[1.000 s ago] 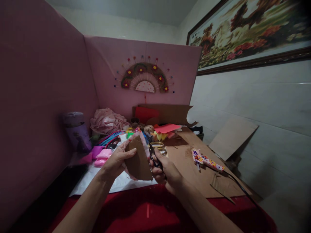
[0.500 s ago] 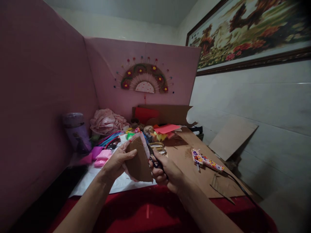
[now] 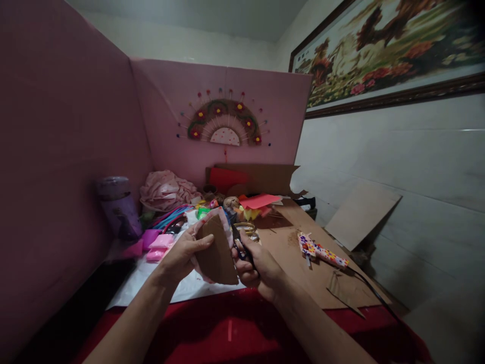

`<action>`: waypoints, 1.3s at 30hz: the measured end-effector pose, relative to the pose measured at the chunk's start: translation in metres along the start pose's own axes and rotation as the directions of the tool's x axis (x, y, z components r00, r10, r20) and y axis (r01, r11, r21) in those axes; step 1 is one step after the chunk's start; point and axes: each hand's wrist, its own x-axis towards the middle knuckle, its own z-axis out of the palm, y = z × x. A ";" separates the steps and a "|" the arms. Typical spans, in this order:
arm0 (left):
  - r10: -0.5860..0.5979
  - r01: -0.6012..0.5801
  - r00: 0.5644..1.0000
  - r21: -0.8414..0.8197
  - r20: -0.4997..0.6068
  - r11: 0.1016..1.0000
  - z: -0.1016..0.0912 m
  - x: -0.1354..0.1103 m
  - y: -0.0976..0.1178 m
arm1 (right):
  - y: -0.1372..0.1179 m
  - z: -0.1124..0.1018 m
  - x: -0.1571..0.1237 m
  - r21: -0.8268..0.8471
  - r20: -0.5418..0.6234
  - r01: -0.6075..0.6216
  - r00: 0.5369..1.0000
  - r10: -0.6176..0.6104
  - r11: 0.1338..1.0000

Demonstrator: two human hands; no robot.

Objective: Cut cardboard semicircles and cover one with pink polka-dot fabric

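My left hand (image 3: 181, 255) grips a brown cardboard piece (image 3: 215, 253) with a pale patterned fabric edge, held upright over the table's front. Its thumb lies across the cardboard's face. My right hand (image 3: 256, 267) is closed round the black handles of scissors (image 3: 238, 242), whose blades meet the cardboard's right edge. Both hands hover above a white sheet (image 3: 182, 285) on the red table (image 3: 227, 328).
A flowered glue gun (image 3: 320, 251) with a black cord lies on a cardboard sheet (image 3: 299, 263) to the right. Pink packets (image 3: 157, 242), a purple cup (image 3: 119, 207), bundled cloth (image 3: 164, 189), coloured paper and rings crowd the back. Pink boards wall the left and rear.
Almost nothing: both hands with the cardboard and scissors have shifted very slightly, and the right wrist has turned a little.
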 end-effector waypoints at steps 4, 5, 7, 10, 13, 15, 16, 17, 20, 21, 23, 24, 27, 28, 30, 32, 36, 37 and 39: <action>-0.004 0.004 1.000 -0.002 0.019 1.000 -0.001 0.000 -0.001 | -0.001 0.000 0.001 -0.013 0.001 0.007 1.000 -0.007 1.000; -0.002 0.002 1.000 -0.007 0.022 1.000 -0.001 0.000 -0.001 | -0.001 0.000 0.001 -0.016 0.002 0.005 1.000 -0.005 1.000; 0.000 0.000 0.999 -0.017 0.033 1.000 0.000 0.001 -0.001 | -0.001 0.000 0.001 -0.019 0.003 0.001 1.000 -0.001 1.000; 0.002 -0.001 0.999 -0.025 0.046 1.000 0.000 0.001 -0.002 | 0.001 -0.001 0.002 -0.006 -0.002 0.001 1.000 -0.001 1.000; 0.004 -0.003 0.999 -0.025 0.037 1.000 0.000 0.001 -0.002 | 0.004 0.000 0.003 0.044 -0.007 0.015 1.000 -0.014 0.999; 0.006 -0.005 1.000 -0.029 0.029 1.000 0.000 0.002 -0.002 | 0.006 0.001 0.003 0.075 -0.015 0.023 1.000 -0.021 0.997; 0.006 -0.005 1.000 -0.029 0.027 1.000 0.000 0.002 -0.001 | 0.007 0.001 0.004 0.089 -0.023 0.028 0.999 -0.026 0.996; 0.007 -0.006 1.000 -0.029 0.024 1.000 0.000 0.002 -0.001 | 0.007 0.002 0.004 0.103 -0.033 0.035 0.999 -0.031 0.994; 0.005 -0.005 1.000 -0.024 0.006 1.000 0.000 0.002 -0.001 | 0.008 0.003 0.004 0.133 -0.067 0.055 0.997 -0.046 0.990; 0.002 -0.002 1.000 -0.020 -0.001 1.000 0.000 0.002 0.000 | 0.008 0.003 0.004 0.129 -0.067 0.053 0.997 -0.045 0.990; -0.006 0.006 1.000 -0.016 -0.006 1.000 -0.001 0.002 0.000 | 0.007 0.003 0.002 0.106 -0.038 0.035 0.999 -0.031 0.994; -0.007 0.007 1.000 -0.016 -0.006 1.000 -0.001 0.002 -0.001 | 0.007 0.003 0.001 0.089 -0.021 0.023 1.000 -0.021 0.996; -0.010 0.010 1.000 -0.018 0.003 1.000 -0.001 0.001 -0.001 | 0.004 0.002 -0.002 0.025 0.004 0.009 1.000 -0.009 1.000; -0.013 0.013 1.000 -0.018 0.004 1.000 -0.001 0.001 -0.001 | 0.003 0.002 -0.002 0.002 0.007 0.010 1.000 -0.010 1.000; -0.019 0.019 1.000 -0.012 -0.001 1.000 -0.001 0.001 0.000 | 0.002 0.001 -0.002 -0.011 0.009 0.028 1.000 -0.028 1.000; -0.013 0.013 1.000 -0.007 -0.012 1.000 0.000 0.000 0.001 | 0.002 0.000 -0.002 -0.001 0.013 0.028 1.000 -0.028 1.000; -0.002 0.002 1.000 0.006 -0.030 1.000 0.001 0.000 0.002 | 0.002 -0.002 -0.001 0.026 0.043 -0.041 0.998 0.040 0.999; -0.005 0.006 0.999 0.006 -0.033 1.000 0.001 0.000 0.002 | 0.002 -0.003 0.000 0.034 0.059 -0.054 0.997 0.052 0.998; -0.011 0.011 0.999 -0.001 -0.035 1.000 0.001 0.000 0.001 | 0.001 -0.004 0.001 0.042 0.090 -0.070 0.994 0.066 0.997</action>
